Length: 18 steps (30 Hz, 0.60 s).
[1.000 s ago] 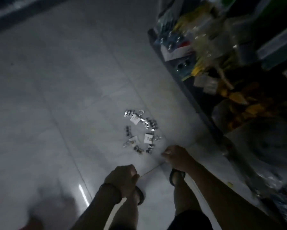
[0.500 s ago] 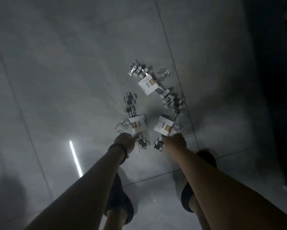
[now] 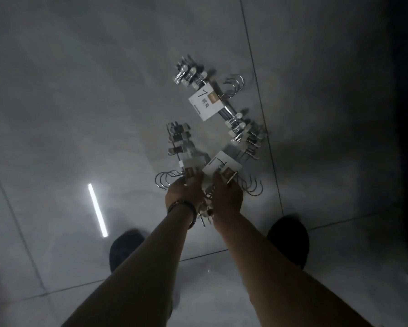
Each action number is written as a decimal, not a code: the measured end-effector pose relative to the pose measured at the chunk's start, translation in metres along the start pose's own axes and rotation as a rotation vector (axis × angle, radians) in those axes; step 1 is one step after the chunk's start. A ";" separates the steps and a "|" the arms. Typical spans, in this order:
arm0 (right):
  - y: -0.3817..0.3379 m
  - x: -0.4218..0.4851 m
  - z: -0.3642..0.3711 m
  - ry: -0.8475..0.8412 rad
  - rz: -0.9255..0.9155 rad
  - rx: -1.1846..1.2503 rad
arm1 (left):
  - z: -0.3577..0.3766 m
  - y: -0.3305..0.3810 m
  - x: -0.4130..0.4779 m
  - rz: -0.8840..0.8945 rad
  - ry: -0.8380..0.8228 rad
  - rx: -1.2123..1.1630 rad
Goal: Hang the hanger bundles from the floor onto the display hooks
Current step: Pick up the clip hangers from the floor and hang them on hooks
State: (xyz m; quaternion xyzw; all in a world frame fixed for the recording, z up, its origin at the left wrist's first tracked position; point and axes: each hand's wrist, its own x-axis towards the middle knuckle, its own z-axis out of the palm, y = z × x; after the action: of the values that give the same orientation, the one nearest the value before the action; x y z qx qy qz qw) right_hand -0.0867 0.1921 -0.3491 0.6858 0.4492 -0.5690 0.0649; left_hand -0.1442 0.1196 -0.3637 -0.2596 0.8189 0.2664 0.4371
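Quick update from my end of the feed. A second ago the view was still high, with the shelf on the right and the pile well out ahead of both hands. Now the head has dipped right down, the shelf is out of frame, and both arms are stretched to the floor (image 3: 80, 102).

Half a second ago the hands were only just arriving at the two nearer bundles. Now the left hand (image 3: 183, 193) sits on the middle of the left bundle (image 3: 178, 140), just beside its wire loops. The right hand (image 3: 226, 195) is on the right bundle (image 3: 222, 165), covering the near edge of its white label. Fingers on both are bent down over the metal. I'm looking at the backs of the hands though, so I can't tell if either grip has actually closed. The left bundle looks smeared, which might be it starting to shift or might just be camera blur.

All three bundles look to be on the floor. The far bundle (image 3: 204, 105) lies untouched beyond the other two, its clips right up against the right bundle's far end.

My read is we've gone from approach to pick, and nothing is hung yet. The display hooks aren't in view, so after the lift it's stand up and turn back to the shelf. The bundles lie close together, so the wire loops and clips could snag each other on the way up.
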 end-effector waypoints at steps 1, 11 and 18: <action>-0.002 -0.007 -0.004 0.025 -0.023 0.000 | -0.003 -0.001 -0.003 0.008 -0.037 0.017; -0.040 -0.070 -0.105 -0.105 -0.038 -0.039 | -0.074 0.014 -0.078 0.009 -0.203 -0.191; -0.126 -0.160 -0.215 -0.174 -0.203 -0.123 | -0.133 0.084 -0.222 0.100 -0.460 -0.459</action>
State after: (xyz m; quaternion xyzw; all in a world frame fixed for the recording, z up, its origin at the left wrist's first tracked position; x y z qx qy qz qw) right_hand -0.0100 0.3084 -0.0876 0.5797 0.5430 -0.6011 0.0878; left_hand -0.1691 0.1350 -0.0936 -0.2436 0.6289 0.5171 0.5270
